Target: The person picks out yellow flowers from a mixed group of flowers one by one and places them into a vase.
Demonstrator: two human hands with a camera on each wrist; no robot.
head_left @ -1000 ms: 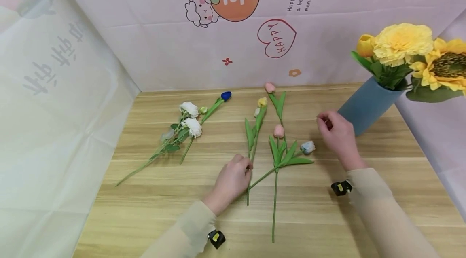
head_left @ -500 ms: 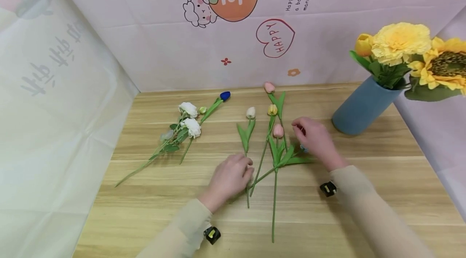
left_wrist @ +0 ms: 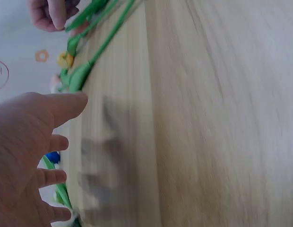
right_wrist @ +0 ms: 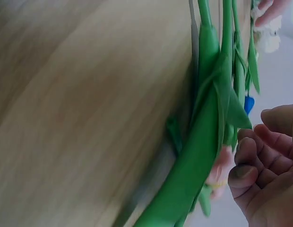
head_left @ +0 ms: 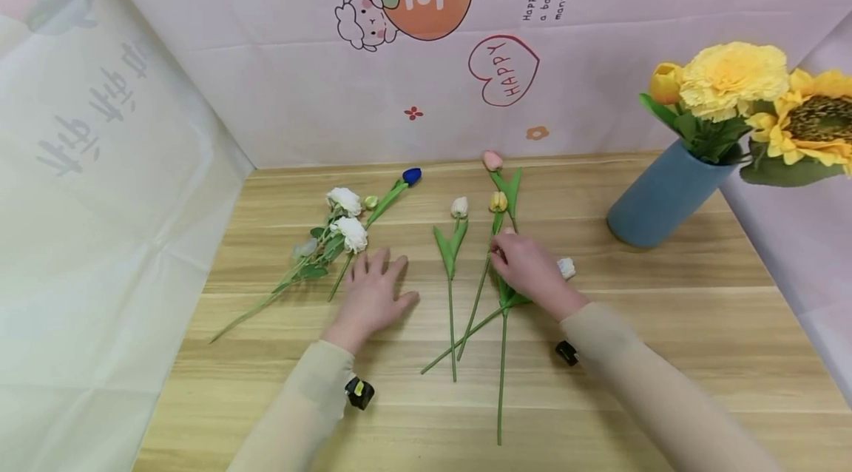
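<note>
In the head view my left hand (head_left: pixel 373 298) spreads its fingers above the table, just right of the white flowers (head_left: pixel 349 234) and the blue tulip (head_left: pixel 412 176). My right hand (head_left: pixel 532 268) has loosely curled fingers above the crossed tulips, covering most of a pink tulip's head. No stem shows between thumb and fingers in the right wrist view; green leaves (right_wrist: pixel 210 113) lie beside them. A white tulip (head_left: pixel 459 207) and a yellow tulip (head_left: pixel 498 201) lie between the hands. Another pink tulip (head_left: pixel 492 160) lies farther back. A pale tulip head (head_left: pixel 566 268) peeks out right of my right hand.
A blue vase (head_left: pixel 655 202) stands at the right, holding a yellow carnation-like flower (head_left: pixel 735 80), a sunflower (head_left: pixel 825 117) and an orange-yellow tulip (head_left: pixel 665 83). A printed cloth (head_left: pixel 299 102) hangs behind the wooden table (head_left: pixel 413 420).
The yellow and white tulips came apart to lie side by side. My left hand let go of the stems, moved left and spread out. My right hand moved left from beside the vase over the tulips.
</note>
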